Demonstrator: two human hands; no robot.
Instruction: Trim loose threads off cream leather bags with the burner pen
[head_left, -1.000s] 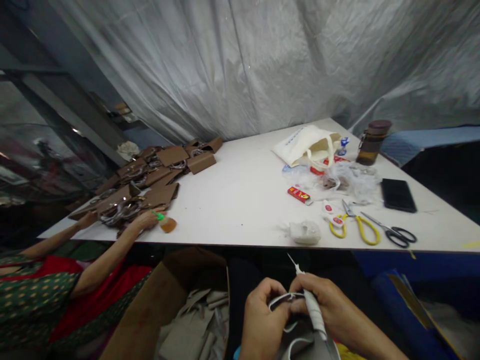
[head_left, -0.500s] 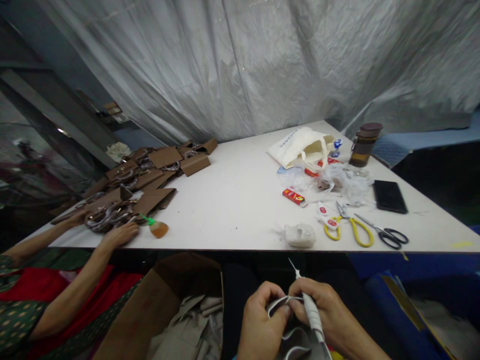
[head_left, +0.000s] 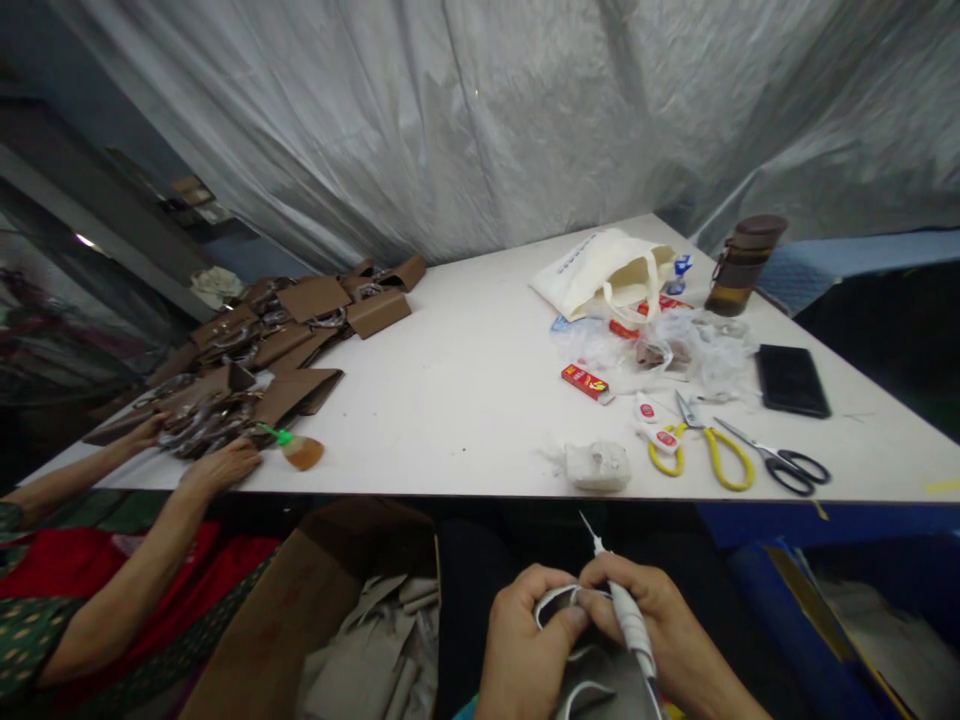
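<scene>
My left hand [head_left: 529, 640], at the bottom centre, is closed in a pinch on the edge of a grey flat piece with pale edges [head_left: 589, 695] that curls in folds. My right hand [head_left: 660, 625] is closed around a slim white tool [head_left: 636, 628] with a wrapped handle and a thin pointed tip; its exact kind I cannot make out. The tip points up and away, clear of the grey piece. My right thumb and fingertips meet the piece beside the left fingers. Both hands are below the table's front edge, and the lower part of the piece is cut off by the frame.
On the white table [head_left: 450, 400] lie yellow-handled scissors [head_left: 709, 445], black scissors [head_left: 784, 462], a white lump [head_left: 598, 467], a phone [head_left: 793, 380] and a bottle [head_left: 746, 265]. A co-worker's hands [head_left: 221, 465] touch brown pieces [head_left: 300, 345]. A cardboard box [head_left: 277, 610] holds grey pieces.
The view has shifted slightly, so the table's things sit a little differently in the frame. Both hands keep hold of the grey piece, and the tool stays in my right hand.
</scene>
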